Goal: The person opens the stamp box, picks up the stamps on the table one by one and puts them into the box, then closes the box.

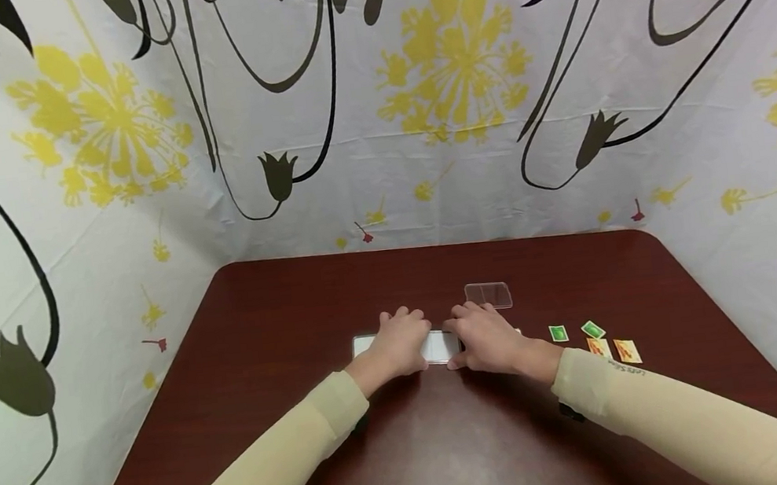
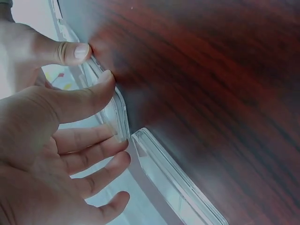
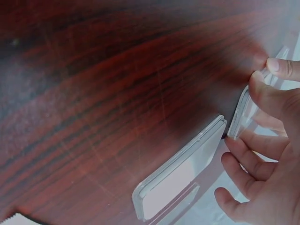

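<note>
A flat clear plastic case (image 1: 440, 346) lies between my two hands on the table. My left hand (image 1: 399, 342) pinches its left part, with the thumb (image 2: 96, 91) at the near edge and fingertips around the left corner. My right hand (image 1: 487, 336) pinches the right part the same way, the thumb (image 3: 262, 91) along the near edge and the other fingers spread. A second clear case (image 2: 178, 183) lies close by to the left, partly behind my left hand in the head view. To the right lies another clear case (image 3: 183, 168), mostly hidden by my right hand from above.
Behind my right hand lies a thin transparent lid-like piece (image 1: 488, 295). Farther right are a green card (image 1: 558, 333), another green card (image 1: 593, 329), an orange card (image 1: 598, 347) and a second orange card (image 1: 627, 351). Patterned cloth (image 1: 369, 189) hangs around the dark wooden table (image 1: 295, 300).
</note>
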Tool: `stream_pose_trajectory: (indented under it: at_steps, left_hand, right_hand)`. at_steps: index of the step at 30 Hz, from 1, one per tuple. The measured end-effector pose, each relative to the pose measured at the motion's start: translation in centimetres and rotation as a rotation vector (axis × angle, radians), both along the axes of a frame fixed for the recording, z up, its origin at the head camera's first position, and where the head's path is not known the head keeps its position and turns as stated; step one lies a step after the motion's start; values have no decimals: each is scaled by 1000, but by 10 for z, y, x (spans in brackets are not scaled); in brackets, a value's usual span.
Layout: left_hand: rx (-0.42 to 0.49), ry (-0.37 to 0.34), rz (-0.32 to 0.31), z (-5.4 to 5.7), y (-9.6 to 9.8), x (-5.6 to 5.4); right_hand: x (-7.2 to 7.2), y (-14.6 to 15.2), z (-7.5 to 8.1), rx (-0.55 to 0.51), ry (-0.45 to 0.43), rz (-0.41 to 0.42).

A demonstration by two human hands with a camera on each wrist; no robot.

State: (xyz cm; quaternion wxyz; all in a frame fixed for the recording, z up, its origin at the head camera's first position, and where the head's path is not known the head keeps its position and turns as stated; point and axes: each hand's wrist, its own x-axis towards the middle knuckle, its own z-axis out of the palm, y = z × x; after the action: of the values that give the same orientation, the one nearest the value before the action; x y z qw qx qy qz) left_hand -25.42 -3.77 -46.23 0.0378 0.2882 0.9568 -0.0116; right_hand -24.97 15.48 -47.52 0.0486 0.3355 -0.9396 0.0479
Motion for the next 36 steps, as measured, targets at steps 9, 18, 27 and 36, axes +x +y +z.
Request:
stream_pose_trajectory:
  at_steps: [9,18,27,36]
  left_hand:
    - [40,-17,4,-1,-3,-1]
    - [182,-153,-5,-3,-13,-10]
    - [260,-181,13,-5,-19,-10]
    - [314,-211,7,-7,-24,-9]
  right_hand:
    - [3,-2,-2,-7,45,-8]
    - [7,-2,-2,0,60,-3]
    - [5,0,0,0,47,-5]
    - [1,3,-3,-7,13,-13]
